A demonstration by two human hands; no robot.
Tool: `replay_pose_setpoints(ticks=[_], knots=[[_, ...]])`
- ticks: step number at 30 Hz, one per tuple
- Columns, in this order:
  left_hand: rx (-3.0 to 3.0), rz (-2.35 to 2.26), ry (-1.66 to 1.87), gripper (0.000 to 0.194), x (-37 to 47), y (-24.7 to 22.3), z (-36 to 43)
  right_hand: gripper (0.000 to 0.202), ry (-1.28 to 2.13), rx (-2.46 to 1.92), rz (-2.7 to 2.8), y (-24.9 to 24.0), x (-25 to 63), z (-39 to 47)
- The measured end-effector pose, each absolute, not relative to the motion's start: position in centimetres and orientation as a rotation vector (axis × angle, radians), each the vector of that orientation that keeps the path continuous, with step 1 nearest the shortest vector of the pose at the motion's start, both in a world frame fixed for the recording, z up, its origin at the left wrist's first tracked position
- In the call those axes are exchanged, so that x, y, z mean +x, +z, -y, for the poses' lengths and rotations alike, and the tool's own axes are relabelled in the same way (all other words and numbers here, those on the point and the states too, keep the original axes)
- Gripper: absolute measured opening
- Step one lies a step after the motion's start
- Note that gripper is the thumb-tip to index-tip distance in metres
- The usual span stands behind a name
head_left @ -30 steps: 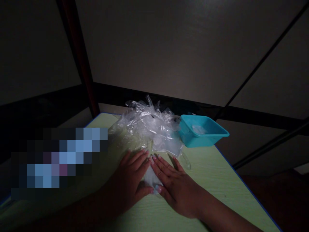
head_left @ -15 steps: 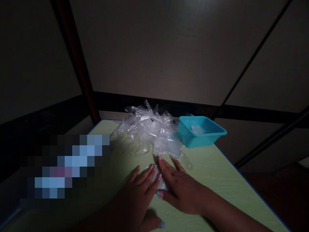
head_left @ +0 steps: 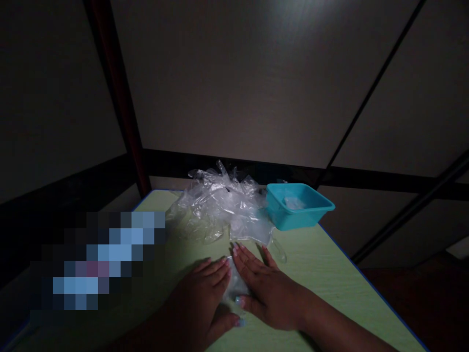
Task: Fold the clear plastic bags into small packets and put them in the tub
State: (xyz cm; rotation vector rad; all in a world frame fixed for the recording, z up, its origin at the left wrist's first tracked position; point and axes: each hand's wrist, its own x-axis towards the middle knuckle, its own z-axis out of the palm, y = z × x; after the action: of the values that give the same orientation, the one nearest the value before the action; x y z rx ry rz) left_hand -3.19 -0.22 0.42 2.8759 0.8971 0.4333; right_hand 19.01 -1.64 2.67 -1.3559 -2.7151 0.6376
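Note:
A small piece of clear plastic [head_left: 236, 282], perhaps a folded bag, lies flat on the pale green table [head_left: 322, 288]. My right hand [head_left: 266, 286] rests palm down over its right part, fingers stretched out and thumb apart. On its left side my left hand [head_left: 207, 293] lies flat too, fingertips at the plastic's edge and thumb spread toward me. Both hands cover much of the piece, so its full outline is hidden. Just beyond the fingertips sits a loose heap of crumpled clear plastic bags [head_left: 216, 200].
Right of the heap stands a turquoise plastic basin [head_left: 296, 217] with a piece of clear plastic [head_left: 294, 203] inside. A pixelated patch covers the table's left side. Dark panelled walls [head_left: 234, 88] rise behind the table, whose edge has blue trim.
My left hand has slid left, off the middle of the plastic piece, showing more of it. My right hand stays pressed on it. The view has tilted slightly upward.

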Motion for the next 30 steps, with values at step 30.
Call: replay_pose_setpoints(ticks=[30], knots=[[3.042,-0.685,0.34,0.051,-3.5,1.0,-0.4,0.066,0.76,-1.26,2.693,2.7,21.1,0.8]])
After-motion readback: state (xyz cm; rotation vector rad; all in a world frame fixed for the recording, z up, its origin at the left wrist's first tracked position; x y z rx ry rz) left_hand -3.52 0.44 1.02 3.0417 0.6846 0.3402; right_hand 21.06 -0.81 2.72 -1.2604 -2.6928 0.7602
